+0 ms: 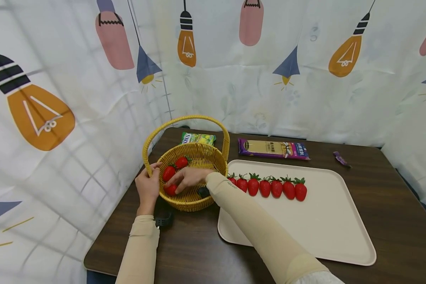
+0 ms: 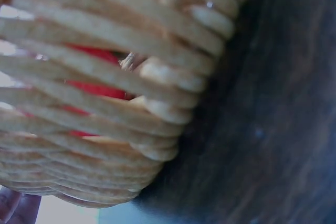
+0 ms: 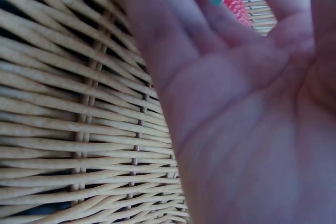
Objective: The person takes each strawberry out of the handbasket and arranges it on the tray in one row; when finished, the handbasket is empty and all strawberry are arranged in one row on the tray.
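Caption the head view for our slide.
Left hand holds a yellow basket, right hand a strawberry inside it; a tray bears more strawberries.

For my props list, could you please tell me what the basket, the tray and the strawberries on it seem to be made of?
Basket: yellow woven strands with a slight sheen, perhaps rattan or a plastic imitation.
Tray: smooth, pale surface with rounded corners, probably moulded plastic.
Strawberries: glossy, evenly red, similarly shaped; possibly plastic imitations, though real fruit isn't ruled out.
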### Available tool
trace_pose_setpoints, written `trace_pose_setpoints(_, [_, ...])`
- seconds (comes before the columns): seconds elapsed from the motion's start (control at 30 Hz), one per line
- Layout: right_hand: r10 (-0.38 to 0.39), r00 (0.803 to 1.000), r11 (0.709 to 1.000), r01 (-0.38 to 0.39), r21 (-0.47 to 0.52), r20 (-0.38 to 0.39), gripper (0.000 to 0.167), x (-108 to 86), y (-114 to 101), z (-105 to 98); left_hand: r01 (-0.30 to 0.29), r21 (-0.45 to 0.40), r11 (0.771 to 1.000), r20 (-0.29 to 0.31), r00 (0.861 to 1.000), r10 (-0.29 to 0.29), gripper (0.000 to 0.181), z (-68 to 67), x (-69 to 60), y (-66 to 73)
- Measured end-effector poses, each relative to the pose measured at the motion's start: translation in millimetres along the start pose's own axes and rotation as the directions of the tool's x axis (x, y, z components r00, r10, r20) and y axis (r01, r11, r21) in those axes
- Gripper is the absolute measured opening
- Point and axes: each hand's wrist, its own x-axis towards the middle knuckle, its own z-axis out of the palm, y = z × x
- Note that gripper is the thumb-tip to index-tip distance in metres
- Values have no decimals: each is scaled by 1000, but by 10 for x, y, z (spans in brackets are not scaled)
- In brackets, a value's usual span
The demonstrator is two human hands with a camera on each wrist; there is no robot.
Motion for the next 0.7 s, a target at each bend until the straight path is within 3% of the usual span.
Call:
trace_pose_setpoints(0.23, [1,999,995,-4,101,36,33,38,-5,37,9,-16,1000,-3,1000,-9,29,-8,-8,15])
trace_pose_setpoints(0.47, [19,999,996,-22,88,33,12,47,-9,64,-5,-10,1000,-8,1000,5,29,-10,-5,7])
trace_pose_setpoints(0.57, [40,999,993,-44,110,34,17,46,-2,69,-10,-11,1000,-7,1000,10,28,-13,-5,12])
trace_pose_setpoints(0.7, [72,997,992,-75,101,28,37,40,-2,65,-8,-14,1000,2,1000,8,28,-20,-9,20])
